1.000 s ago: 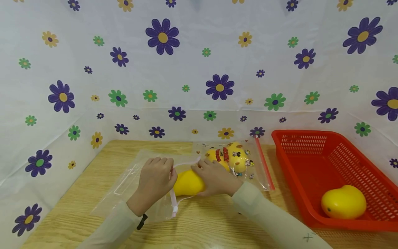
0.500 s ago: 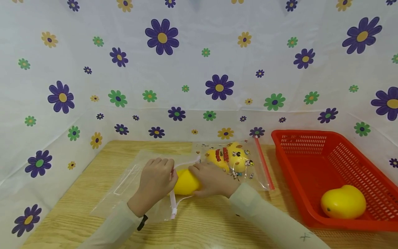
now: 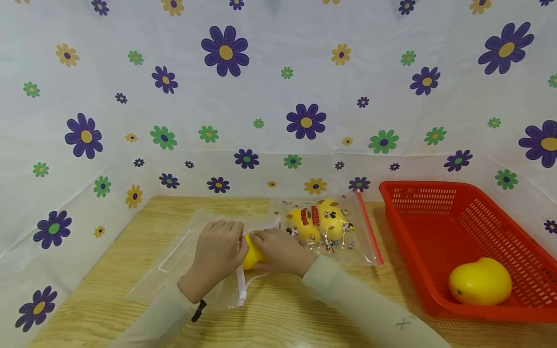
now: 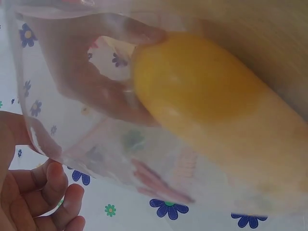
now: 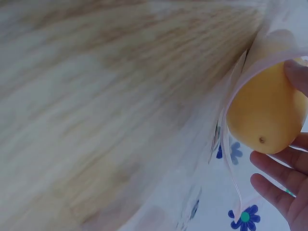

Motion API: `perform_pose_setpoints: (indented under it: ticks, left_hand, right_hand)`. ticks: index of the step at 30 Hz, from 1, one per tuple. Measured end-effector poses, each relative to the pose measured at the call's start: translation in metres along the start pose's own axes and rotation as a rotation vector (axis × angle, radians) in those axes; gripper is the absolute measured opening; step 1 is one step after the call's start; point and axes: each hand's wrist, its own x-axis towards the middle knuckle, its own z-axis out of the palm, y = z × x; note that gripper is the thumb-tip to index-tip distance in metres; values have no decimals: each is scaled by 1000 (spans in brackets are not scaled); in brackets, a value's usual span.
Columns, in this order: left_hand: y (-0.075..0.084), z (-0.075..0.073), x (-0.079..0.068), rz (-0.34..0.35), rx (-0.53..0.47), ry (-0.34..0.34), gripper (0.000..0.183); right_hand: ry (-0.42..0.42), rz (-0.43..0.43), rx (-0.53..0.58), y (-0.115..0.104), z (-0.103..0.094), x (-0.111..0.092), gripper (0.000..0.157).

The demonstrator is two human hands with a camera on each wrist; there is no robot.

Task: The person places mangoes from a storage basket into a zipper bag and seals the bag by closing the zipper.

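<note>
My left hand (image 3: 219, 251) pinches the clear zip bag (image 3: 176, 266) at 7 o'clock; my right hand (image 3: 283, 252) grips a yellow mango (image 5: 262, 110) in its mouth, 6 o'clock. Wood-grain table (image 3: 278, 314), flower-print sheet (image 3: 261, 87) at 12, red basket (image 3: 435, 237) at 4 (mango-loaded).

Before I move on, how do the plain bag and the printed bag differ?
The plain bag shows no cartoons; the printed bag has cartoon figures and red lettering.
The plain bag's strip is pale; the printed bag's is red.
The plain bag's mouth is open around a mango in the right hand, the left hand gripping that bag; the printed bag lies with yellow fruit inside.
Both are see-through.
</note>
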Motion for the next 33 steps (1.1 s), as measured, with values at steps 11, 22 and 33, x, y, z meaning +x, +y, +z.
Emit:
perform_pose_setpoints:
  ticks: [11,22,33]
  left_hand:
    - [-1,-1,0,-6,11,3,22]
    - [2,2,-1,-16,-2,-22,22]
    - [4,3,3,-28,-18,-53,19]
  right_hand:
    - [65,-16,-55,-3,-2,-3,63]
    - [-1,-6,-20,8,-39,-30,65]
    - [46,52,-3,42,-91,-39,73]
